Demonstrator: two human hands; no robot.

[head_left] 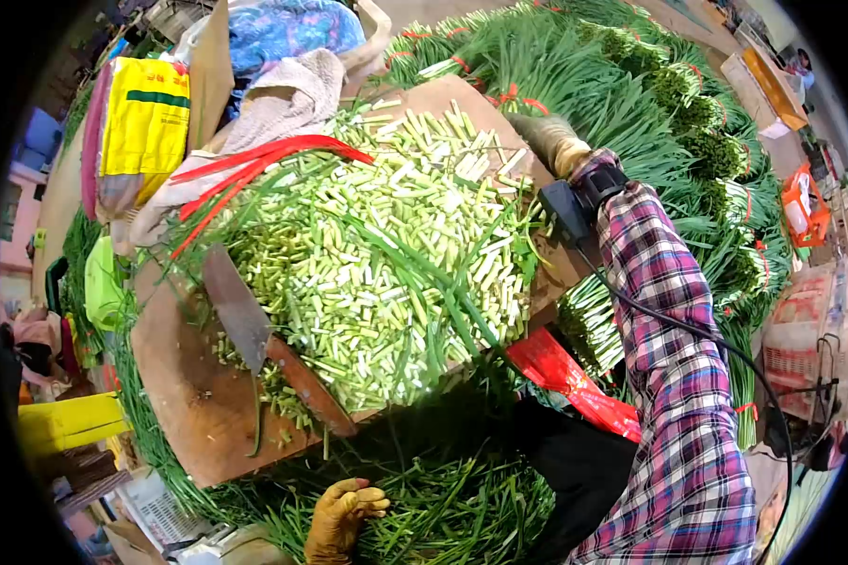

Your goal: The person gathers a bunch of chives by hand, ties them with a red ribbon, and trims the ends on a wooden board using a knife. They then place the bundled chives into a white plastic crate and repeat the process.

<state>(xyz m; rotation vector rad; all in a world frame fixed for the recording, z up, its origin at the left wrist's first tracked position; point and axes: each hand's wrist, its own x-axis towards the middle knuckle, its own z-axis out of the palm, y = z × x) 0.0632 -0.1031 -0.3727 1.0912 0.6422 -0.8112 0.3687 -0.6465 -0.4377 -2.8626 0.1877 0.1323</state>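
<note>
My left hand (341, 520), in a yellow-brown glove, is low in the view over loose green leaves (452, 508), its fingers curled and apart with nothing visible between them. My right hand (548, 143), also gloved, reaches past the board's upper right corner beside bundled greens (631, 122); its fingertips are hard to make out. Between the hands, a brown board (184, 395) bears a large heap of cut pale-green stalks (396, 254). A cleaver (240, 306) with a wooden handle lies on the board's left part. Red ties (283, 151) rest across the heap's upper left.
A yellow bag (146, 118) and a light cloth (292, 94) stand at the upper left. Red plastic (575, 381) hangs by the board's right edge. A black cable (697, 330) runs along my right sleeve. An orange bag (806, 207) is at the far right.
</note>
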